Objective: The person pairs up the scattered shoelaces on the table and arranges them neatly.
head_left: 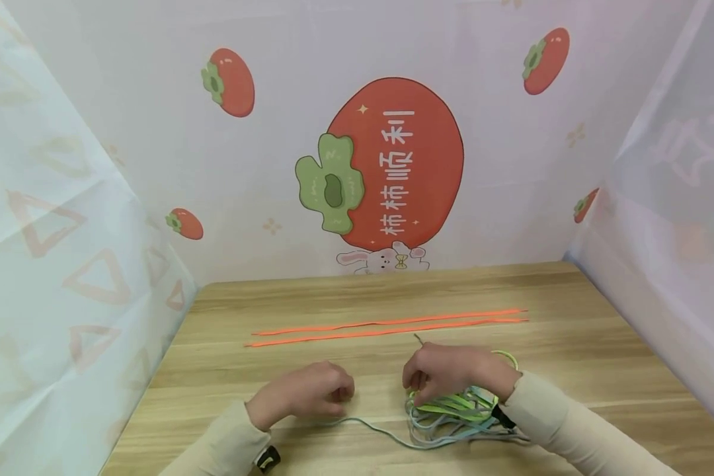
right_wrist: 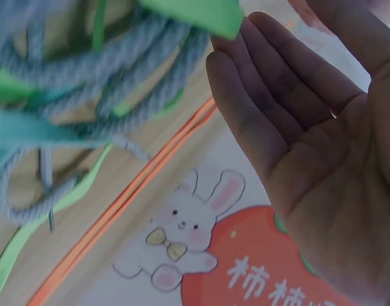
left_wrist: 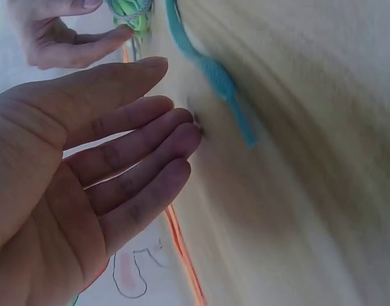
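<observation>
Over the table's front left, my left hand [head_left: 306, 396] has loosely bent fingers and holds nothing. Beside its fingertips, in the left wrist view, lies the tipped end of a teal shoelace [left_wrist: 214, 76], which runs back to a tangled pile of shoelaces [head_left: 461, 406]. My right hand [head_left: 443, 370] hovers at the pile's left side. In the right wrist view its fingers are relaxed, the tips near a bright green lace [right_wrist: 208, 13], and contact cannot be made out. Round grey laces [right_wrist: 137, 57] are mixed with the green and teal ones.
Two orange shoelaces [head_left: 387, 322] lie straight and side by side across the wooden table [head_left: 232, 377], beyond both hands. White sheets printed with persimmons [head_left: 410, 165] rise behind the table and on both sides. The pile lies partly under the right forearm.
</observation>
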Tool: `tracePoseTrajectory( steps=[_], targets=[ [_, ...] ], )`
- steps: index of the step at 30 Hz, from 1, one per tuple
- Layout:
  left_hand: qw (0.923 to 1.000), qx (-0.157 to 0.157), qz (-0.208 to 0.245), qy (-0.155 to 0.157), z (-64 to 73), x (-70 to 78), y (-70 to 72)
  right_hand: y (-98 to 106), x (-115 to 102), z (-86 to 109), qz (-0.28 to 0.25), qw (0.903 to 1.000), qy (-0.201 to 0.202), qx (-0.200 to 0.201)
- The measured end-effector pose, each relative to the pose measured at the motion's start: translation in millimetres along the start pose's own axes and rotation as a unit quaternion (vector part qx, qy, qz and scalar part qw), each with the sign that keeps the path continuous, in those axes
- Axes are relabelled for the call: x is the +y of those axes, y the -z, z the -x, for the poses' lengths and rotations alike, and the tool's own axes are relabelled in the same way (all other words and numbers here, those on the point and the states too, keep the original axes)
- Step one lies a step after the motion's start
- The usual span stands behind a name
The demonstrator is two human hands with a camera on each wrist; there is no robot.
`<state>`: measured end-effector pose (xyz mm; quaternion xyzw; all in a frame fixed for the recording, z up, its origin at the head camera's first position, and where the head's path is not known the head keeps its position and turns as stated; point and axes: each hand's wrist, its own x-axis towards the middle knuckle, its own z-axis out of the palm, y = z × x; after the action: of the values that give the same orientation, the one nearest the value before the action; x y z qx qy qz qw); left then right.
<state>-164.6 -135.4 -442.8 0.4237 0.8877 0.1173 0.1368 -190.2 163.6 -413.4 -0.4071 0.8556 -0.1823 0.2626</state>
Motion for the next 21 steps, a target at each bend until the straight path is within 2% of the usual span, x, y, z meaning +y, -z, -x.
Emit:
tracePoseTrajectory(
  steps=[6, 9, 15, 21],
  targets=[
    [0.9999, 0.006, -0.009, -0.012, -2.6, 8.1, -7.5, -12, -11, -10.9, 0.048, 0.9976, 0.049, 0.005],
    [0.9998, 0.009, -0.004, -0.016, -3.7, 11.0, -11.6, -16, -16, -14.8, 0.056, 0.9962, 0.066, 0.007],
    [0.9993, 0.019, -0.002, -0.031, -4.9, 12.3, -21.7, -25, -25, -22.5, 0.043, 0.9968, 0.066, -0.011],
    [0.9989, 0.022, 0.003, -0.043, -3.4, 15.2, -24.4, -33, -32, -30.3, 0.035, 0.9955, 0.087, -0.012]
  ],
)
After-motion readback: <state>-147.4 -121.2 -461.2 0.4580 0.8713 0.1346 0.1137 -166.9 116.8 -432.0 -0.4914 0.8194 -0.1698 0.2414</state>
